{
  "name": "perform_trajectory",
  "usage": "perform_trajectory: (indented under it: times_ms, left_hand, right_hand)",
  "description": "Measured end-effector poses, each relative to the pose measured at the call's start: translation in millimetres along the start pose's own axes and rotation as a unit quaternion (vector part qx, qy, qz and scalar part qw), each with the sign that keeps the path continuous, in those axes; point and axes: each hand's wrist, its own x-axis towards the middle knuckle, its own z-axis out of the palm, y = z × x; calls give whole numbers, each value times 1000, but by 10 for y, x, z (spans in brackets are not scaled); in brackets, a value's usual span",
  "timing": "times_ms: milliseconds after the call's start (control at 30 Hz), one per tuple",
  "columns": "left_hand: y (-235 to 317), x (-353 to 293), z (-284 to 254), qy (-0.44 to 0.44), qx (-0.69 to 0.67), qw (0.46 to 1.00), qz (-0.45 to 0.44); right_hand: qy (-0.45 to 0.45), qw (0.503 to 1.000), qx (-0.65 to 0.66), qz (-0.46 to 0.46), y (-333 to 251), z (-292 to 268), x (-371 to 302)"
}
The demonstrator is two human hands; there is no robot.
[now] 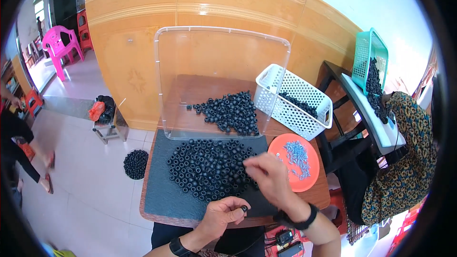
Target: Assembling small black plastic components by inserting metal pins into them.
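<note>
Black rings [209, 169]: two heaps | left hand [223, 214] pinches one ring [244, 208] | right hand [269, 176] loosely curled, holding nothing

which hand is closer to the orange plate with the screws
Right. The right hand reaches over the pile of black rings, just left of the orange plate. The left hand sits lower and further left, pinching one black ring.

Right hand [269, 176] blurred, covers some black rings [209, 166]; screws on orange lid [295, 162] too small to tell.
</note>
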Motion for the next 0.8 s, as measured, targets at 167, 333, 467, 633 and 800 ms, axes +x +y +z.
perform_trajectory:
  times_ms: [167, 333, 467, 633, 800]
  left_hand:
    - [12, 19, -83, -16, 32, 999, -19]
    - [-32, 80, -157, -80, -7, 997, -10]
    - [-35, 72, -191, -93, -24, 995, -33]
    - [-18, 88, -192, -86, -48, 995, -30]
    - [-10, 57, -173, -72, -28, 997, -28]
  right_hand:
    - [17, 994, -88, -70, 446, 492, 719]
    - [-11, 978, -173, -113, 757, 744, 1052]
    - [-51, 962, -214, -164, 813, 852, 1138]
    - [-102, 927, -305, -192, 827, 923, 1165]
    - [-125, 921, -325, -173, 790, 947, 1174]
